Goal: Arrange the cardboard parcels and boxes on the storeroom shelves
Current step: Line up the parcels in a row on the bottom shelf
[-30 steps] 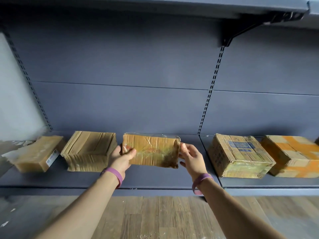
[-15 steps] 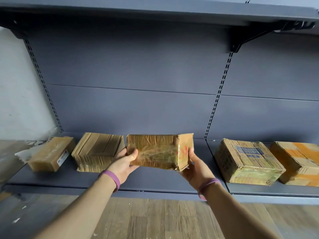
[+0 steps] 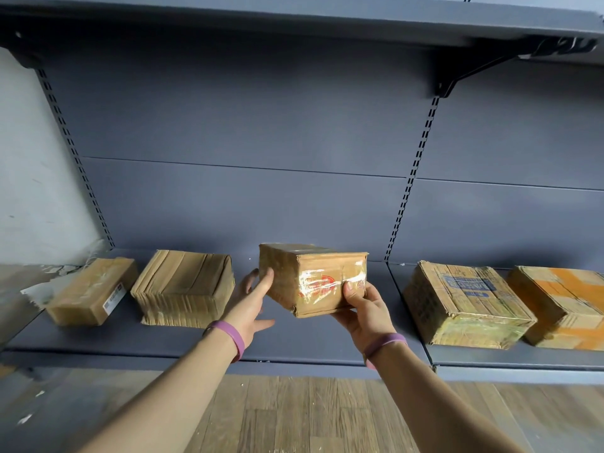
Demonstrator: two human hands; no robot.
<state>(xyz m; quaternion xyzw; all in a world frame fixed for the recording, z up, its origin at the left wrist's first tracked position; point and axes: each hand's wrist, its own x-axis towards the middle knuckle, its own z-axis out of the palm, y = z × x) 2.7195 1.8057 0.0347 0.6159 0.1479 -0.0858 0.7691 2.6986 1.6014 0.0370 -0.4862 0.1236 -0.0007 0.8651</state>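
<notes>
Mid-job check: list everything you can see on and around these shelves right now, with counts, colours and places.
held parcel: 1, brown, clear tape, lifted above the lower shelf, centre
labelled box: 1, tan, lower shelf, far left
tape-wrapped parcel: 1, tan, lower shelf, left of the held parcel
blue-printed box: 1, brown, lower shelf, right bay
orange-taped box: 1, brown and orange, far right
lower shelf: 1, grey
upper shelf: 1, grey, top
brackets: 2, black, under the upper shelf
floor: wood, brown, below
wristbands: 2, purple, one per wrist
left hand: fingers straight against the held parcel's left side
right hand: grips its near right end
</notes>
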